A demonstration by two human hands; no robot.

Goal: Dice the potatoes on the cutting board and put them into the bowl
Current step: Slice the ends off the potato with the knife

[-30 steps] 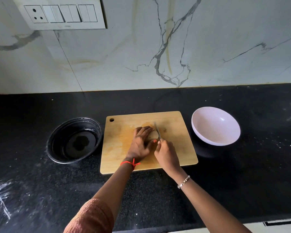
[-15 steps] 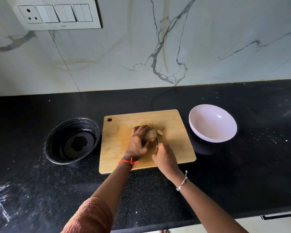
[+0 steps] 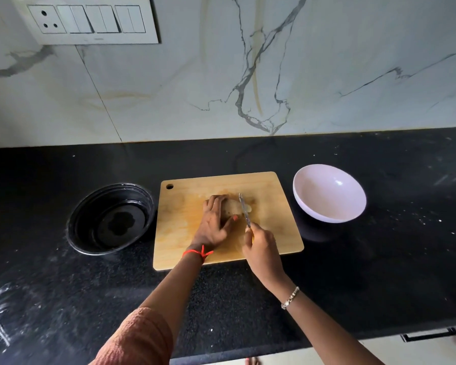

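A pale peeled potato [image 3: 233,208] lies near the middle of the wooden cutting board [image 3: 271,233]. My left hand [image 3: 214,223] presses down on the potato's left side and covers part of it. My right hand [image 3: 261,246] grips the handle of a small knife [image 3: 244,209], whose blade stands across the potato's right end. A cut slice lies just right of the blade. The white bowl [image 3: 329,193] stands empty to the right of the board.
A black round container [image 3: 111,218] holding a little liquid sits left of the board on the black counter [image 3: 379,272]. A marble wall with a switch panel [image 3: 90,21] rises behind. The counter's front edge runs below my arms.
The knife went down through the potato's right end, leaving a slice beside it, and now stands on the potato again a little further left. My left hand keeps its hold.
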